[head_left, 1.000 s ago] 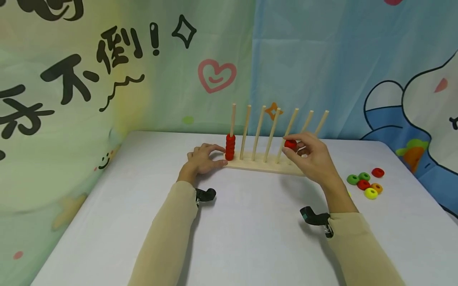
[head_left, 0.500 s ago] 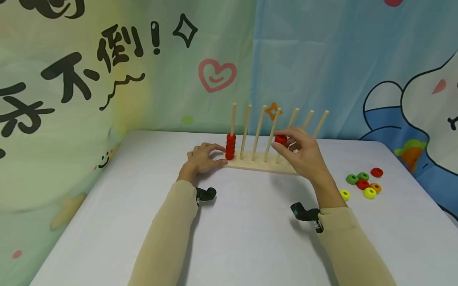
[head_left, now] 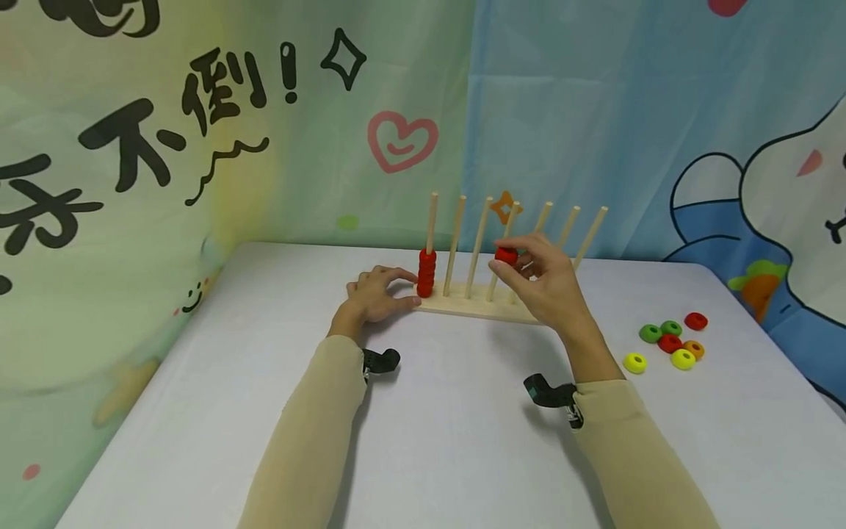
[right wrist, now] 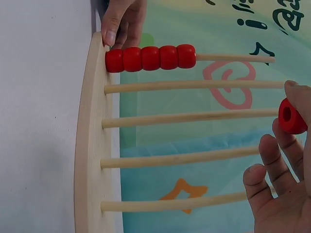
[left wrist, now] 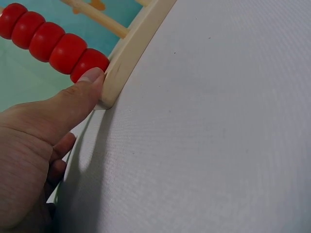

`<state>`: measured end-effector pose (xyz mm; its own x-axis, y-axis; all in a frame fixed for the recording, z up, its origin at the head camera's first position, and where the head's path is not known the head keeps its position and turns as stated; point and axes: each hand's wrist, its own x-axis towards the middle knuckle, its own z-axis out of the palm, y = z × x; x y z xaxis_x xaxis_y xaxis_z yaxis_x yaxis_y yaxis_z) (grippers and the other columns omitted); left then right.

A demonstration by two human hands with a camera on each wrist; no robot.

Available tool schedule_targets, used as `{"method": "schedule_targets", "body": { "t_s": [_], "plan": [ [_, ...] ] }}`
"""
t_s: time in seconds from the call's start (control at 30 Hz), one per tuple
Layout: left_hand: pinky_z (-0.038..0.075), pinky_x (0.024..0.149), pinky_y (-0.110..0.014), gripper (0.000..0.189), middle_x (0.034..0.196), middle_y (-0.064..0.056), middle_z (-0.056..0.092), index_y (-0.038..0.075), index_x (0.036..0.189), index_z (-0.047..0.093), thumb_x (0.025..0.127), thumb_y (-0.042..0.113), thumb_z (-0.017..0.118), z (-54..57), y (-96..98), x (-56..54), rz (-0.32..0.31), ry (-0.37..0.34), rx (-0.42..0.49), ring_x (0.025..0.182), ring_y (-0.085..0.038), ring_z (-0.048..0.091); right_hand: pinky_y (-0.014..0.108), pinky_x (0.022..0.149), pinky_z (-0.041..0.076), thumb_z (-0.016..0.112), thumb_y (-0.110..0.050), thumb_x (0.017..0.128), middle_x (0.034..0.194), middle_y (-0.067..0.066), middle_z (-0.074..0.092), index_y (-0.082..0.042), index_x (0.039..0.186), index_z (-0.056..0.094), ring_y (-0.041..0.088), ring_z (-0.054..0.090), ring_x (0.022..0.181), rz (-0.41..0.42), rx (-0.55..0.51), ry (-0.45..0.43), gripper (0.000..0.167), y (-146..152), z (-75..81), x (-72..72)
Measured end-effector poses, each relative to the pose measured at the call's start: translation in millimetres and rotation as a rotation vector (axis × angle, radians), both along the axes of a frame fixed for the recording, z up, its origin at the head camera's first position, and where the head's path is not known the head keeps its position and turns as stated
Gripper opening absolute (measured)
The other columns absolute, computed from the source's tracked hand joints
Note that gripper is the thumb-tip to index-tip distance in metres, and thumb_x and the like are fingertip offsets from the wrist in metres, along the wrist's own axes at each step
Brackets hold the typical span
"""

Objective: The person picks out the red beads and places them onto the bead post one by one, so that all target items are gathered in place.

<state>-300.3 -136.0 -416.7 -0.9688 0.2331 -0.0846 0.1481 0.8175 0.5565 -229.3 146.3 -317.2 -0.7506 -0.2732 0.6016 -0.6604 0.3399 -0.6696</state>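
A wooden peg rack (head_left: pixel 485 310) with several upright pegs stands on the table. Its leftmost peg carries a stack of red beads (head_left: pixel 426 273), also seen as a red column (right wrist: pixel 150 58) in the right wrist view. My left hand (head_left: pixel 375 295) grips the rack's left end, its thumb (left wrist: pixel 77 99) against the base beside the lowest bead. Between thumb and forefinger my right hand (head_left: pixel 545 283) pinches a red bead (head_left: pixel 506 256), in front of the middle pegs. That bead's hole (right wrist: pixel 287 114) shows in the right wrist view, and it is apart from the leftmost peg.
Loose beads lie on the table right of the rack: green (head_left: pixel 651 333), red (head_left: pixel 696 321), orange (head_left: pixel 694 349) and yellow (head_left: pixel 635 363). A printed cloth (head_left: pixel 562 110) hangs behind the white table (head_left: pixel 449 441).
My right hand has moved left along the rack with the red bead pinched in it, past the right-hand pegs. The left hand and the stacked beads have stayed in place.
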Motion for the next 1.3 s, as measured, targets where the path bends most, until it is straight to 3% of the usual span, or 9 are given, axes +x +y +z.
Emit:
{"method": "schedule_targets", "body": {
  "t_s": [0.27,0.77,1.07,1.3],
  "plan": [
    [0.023,0.100,-0.055,0.049,0.152,-0.005,0.036,0.040,0.131,0.058,0.086,0.059,0.066,-0.1,0.2,-0.3,0.003,-0.002,-0.002,0.132,-0.036,0.033,0.028,0.069,0.048,0.067,0.001,0.092,0.104,0.014,0.060,0.003,0.119,0.065,0.029,0.059,0.081,0.010,-0.035,-0.051,0.027,-10,0.0,-3.9],
    [0.024,0.099,-0.055,0.050,0.152,-0.005,0.037,0.039,0.132,0.058,0.086,0.058,0.066,0.4,0.1,1.0,0.002,0.002,0.003,0.131,-0.037,0.034,0.028,0.064,0.048,0.067,0.010,0.087,0.106,0.022,0.057,0.007,0.118,0.064,0.033,0.060,0.076,0.104,-0.089,0.034,0.031,-33,6.1,-12.2],
    [0.024,0.100,-0.053,0.051,0.152,-0.004,0.036,0.040,0.132,0.057,0.086,0.058,0.066,-1.2,0.5,1.8,-0.001,-0.007,-0.008,0.131,-0.035,0.034,0.025,0.063,0.048,0.063,0.010,0.089,0.109,0.023,0.057,0.007,0.121,0.061,0.029,0.058,0.075,0.135,-0.141,0.076,0.031,-48,18.8,-21.9],
    [0.024,0.099,-0.054,0.050,0.152,-0.005,0.036,0.040,0.132,0.057,0.086,0.059,0.066,-0.4,-1.0,0.2,0.001,0.004,-0.001,0.131,-0.035,0.034,0.021,0.060,0.048,0.062,0.011,0.089,0.108,0.025,0.056,0.009,0.119,0.062,0.033,0.061,0.075,0.139,-0.193,0.083,0.030,-59,25.9,-26.0]
  ]
}}
